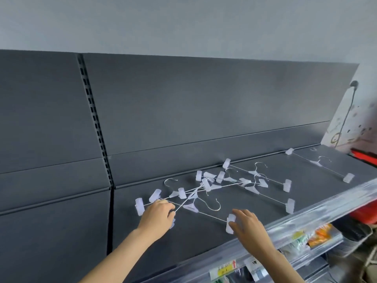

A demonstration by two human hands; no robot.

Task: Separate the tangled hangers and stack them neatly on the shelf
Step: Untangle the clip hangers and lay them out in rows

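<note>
A tangle of several clear plastic clip hangers (212, 185) with metal hooks lies across the middle of the dark grey shelf (204, 242). The nearest hanger (201, 210) stretches between my two hands. My left hand (157, 216) grips its left end, fingers curled round the wire and a clip. The clip (230, 223) at its right end is pinched by my right hand (248, 226). One hanger (318, 163) lies apart at the far right of the shelf.
A dark back panel (183, 103) with a slotted upright (95, 121) rises behind the shelf. A clear price rail (306, 225) runs along the front edge, with packaged goods (314, 237) on a lower shelf. A red object (365, 156) sits at the far right.
</note>
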